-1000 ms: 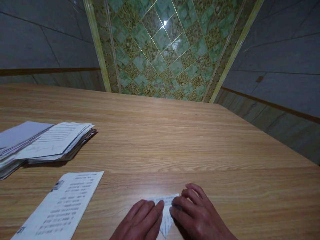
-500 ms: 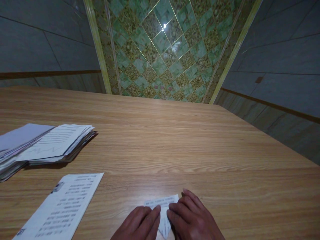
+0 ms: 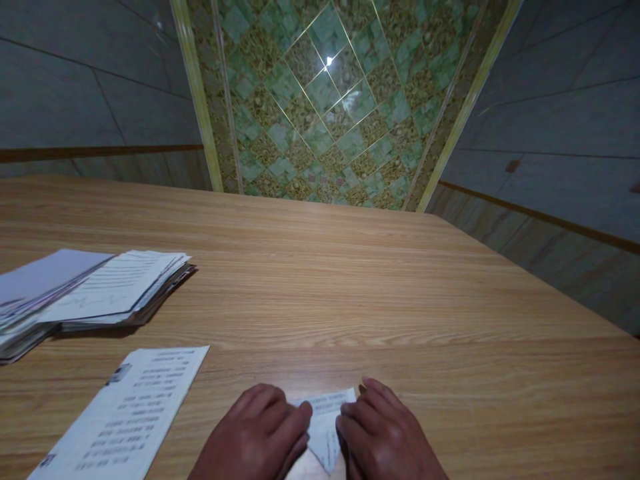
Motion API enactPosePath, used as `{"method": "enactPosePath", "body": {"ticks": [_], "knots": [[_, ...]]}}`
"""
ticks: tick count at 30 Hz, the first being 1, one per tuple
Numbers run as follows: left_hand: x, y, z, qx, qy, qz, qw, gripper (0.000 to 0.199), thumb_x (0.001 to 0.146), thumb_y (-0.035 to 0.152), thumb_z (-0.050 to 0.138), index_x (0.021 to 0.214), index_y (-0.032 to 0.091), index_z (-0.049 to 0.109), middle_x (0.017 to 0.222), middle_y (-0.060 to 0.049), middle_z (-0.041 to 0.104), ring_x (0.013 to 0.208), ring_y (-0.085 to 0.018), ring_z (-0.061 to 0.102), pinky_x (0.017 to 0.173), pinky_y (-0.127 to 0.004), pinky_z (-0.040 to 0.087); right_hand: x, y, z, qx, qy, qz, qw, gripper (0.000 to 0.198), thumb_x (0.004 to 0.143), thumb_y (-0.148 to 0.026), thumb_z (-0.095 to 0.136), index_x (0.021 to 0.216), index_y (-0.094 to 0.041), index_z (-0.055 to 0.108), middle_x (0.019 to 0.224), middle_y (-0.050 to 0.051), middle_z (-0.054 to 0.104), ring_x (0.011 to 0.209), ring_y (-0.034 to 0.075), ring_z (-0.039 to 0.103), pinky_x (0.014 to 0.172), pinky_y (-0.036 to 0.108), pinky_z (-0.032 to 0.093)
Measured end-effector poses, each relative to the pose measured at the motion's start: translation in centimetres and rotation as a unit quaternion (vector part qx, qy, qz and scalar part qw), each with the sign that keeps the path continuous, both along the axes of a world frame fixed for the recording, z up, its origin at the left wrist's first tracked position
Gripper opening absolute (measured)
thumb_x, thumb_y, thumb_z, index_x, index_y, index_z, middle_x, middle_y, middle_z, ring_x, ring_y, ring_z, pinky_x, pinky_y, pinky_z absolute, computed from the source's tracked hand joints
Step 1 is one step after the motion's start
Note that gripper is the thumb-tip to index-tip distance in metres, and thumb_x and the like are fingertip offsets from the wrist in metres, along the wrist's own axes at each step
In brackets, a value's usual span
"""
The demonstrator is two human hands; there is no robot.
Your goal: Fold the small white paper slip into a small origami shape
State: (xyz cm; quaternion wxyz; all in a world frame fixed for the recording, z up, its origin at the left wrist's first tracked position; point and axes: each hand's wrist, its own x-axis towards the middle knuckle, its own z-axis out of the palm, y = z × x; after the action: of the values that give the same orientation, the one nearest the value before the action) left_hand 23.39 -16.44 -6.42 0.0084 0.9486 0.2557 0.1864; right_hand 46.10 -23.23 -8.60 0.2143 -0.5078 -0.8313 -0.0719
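Both hands, left [image 3: 253,437] and right [image 3: 387,437], bare; no sleeves visible.

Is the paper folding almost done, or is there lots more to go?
Done so far: the small paper is already folded into a pointed triangle shape. In hand: the left hand and right hand press it flat on the table. Left: a printed sheet lies flat and unfolded beside them, and a stack of papers sits untouched farther left.
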Motion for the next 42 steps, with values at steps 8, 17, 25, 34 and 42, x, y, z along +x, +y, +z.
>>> {"method": "enactPosePath", "body": {"ticks": [8, 17, 25, 34, 42], "knots": [[2.0, 0.7, 0.6, -0.258, 0.027, 0.110, 0.960, 0.019, 0.082, 0.013, 0.071, 0.098, 0.023, 0.065, 0.104, -0.005, 0.066, 0.099, -0.030, 0.062, 0.085, -0.046, 0.051, -0.6, 0.1, 1.4, -0.090, 0.044, -0.035, 0.994, 0.014, 0.078, -0.007, 0.069, 0.079, -0.021, 0.066, 0.081, 0.002, 0.070, 0.075, 0.021, 0.060, 0.068, 0.031, 0.047], [1.2, 0.2, -0.6, -0.209, -0.062, 0.022, 0.976, 0.031, 0.083, 0.007, 0.065, 0.107, 0.026, 0.058, 0.103, -0.001, 0.072, 0.093, -0.022, 0.068, 0.082, -0.033, 0.057, -0.2, 0.5, 3.0, -0.143, 0.154, -0.021, 0.978, 0.051, 0.082, -0.011, 0.075, 0.130, -0.023, 0.061, 0.128, 0.008, 0.065, 0.114, 0.027, 0.058, 0.107, 0.045, 0.037], [1.9, 0.6, 0.0, -0.042, -0.113, -0.071, 0.990, 0.020, 0.096, 0.012, 0.057, 0.111, 0.025, 0.056, 0.089, -0.001, 0.069, 0.077, -0.021, 0.064, 0.066, -0.029, 0.053, -0.2, 1.2, 2.5, 0.023, 0.176, 0.016, 0.984, 0.016, 0.099, -0.014, 0.054, 0.086, -0.021, 0.060, 0.080, 0.000, 0.062, 0.080, 0.019, 0.055, 0.089, 0.037, 0.036], [1.6, 0.6, -2.7, -0.029, 0.014, -0.018, 0.999, 0.027, 0.079, -0.001, 0.070, 0.086, 0.023, 0.061, 0.085, -0.002, 0.069, 0.072, -0.025, 0.063, 0.065, -0.035, 0.048, -0.4, 1.7, 0.5, 0.095, 0.071, 0.022, 0.993, 0.034, 0.108, -0.019, 0.042, 0.077, -0.020, 0.057, 0.072, -0.001, 0.061, 0.073, 0.017, 0.052, 0.088, 0.036, 0.035], [1.4, 0.5, -1.6, -0.098, 0.009, 0.031, 0.995, 0.011, 0.088, 0.014, 0.072, 0.090, 0.024, 0.068, 0.092, -0.003, 0.070, 0.082, -0.026, 0.066, 0.070, -0.035, 0.050, 0.3, 1.0, 2.4, -0.104, 0.070, 0.001, 0.992, 0.015, 0.097, -0.019, 0.067, 0.083, -0.022, 0.064, 0.082, -0.004, 0.068, 0.086, 0.016, 0.059, 0.096, 0.036, 0.034]]}}
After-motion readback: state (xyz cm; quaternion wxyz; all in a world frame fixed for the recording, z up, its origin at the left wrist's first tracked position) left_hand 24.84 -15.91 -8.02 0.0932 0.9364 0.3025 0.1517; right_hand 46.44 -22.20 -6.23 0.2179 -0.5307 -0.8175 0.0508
